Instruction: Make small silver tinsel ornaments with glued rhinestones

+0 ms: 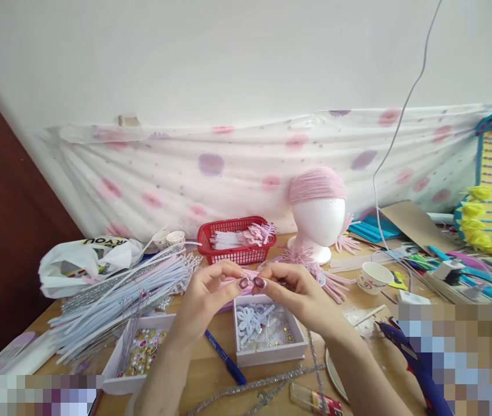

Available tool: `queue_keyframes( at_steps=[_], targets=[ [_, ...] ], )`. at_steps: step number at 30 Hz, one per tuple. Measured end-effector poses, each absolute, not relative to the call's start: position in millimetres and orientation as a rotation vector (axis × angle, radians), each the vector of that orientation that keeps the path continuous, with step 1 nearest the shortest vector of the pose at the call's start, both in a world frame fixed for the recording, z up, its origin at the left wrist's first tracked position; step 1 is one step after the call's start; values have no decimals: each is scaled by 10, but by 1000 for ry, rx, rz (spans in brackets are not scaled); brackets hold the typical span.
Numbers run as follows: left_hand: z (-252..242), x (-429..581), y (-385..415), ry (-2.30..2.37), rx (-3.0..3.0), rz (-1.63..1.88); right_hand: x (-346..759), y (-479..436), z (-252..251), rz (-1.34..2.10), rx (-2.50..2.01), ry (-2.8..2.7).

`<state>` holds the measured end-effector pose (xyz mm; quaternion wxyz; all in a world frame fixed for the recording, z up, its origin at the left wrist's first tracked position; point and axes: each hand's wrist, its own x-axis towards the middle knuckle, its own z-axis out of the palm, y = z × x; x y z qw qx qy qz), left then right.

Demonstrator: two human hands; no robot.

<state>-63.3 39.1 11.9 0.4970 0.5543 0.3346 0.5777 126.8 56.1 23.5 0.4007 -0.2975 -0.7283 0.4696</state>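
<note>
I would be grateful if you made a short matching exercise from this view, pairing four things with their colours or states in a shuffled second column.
Things:
1. Foam head
2. Basket
3. Pen
4. Left hand and right hand

Colours or states:
A. Blue, lying on the table
B. Raised, fingers close together around a small silvery piece
C. White, with pink strands wrapped over its top
D. Red, with white and pink pieces inside

Pairs: 1-C, 2-D, 3-A, 4-B
</note>
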Motion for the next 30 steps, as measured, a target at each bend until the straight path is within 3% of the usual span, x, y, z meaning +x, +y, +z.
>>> queue_keyframes(
  at_steps=[8, 14, 30],
  targets=[
    [177, -779, 362, 933, 1741, 1191, 1348, 531, 290, 1182, -754, -2004],
    [196, -771, 318, 975, 1803, 1230, 1348, 510, 317, 1065, -730, -2058],
    [156, -540, 292, 574, 1187, 1498, 1311, 523, 271, 1134, -566, -2005]
  ],
)
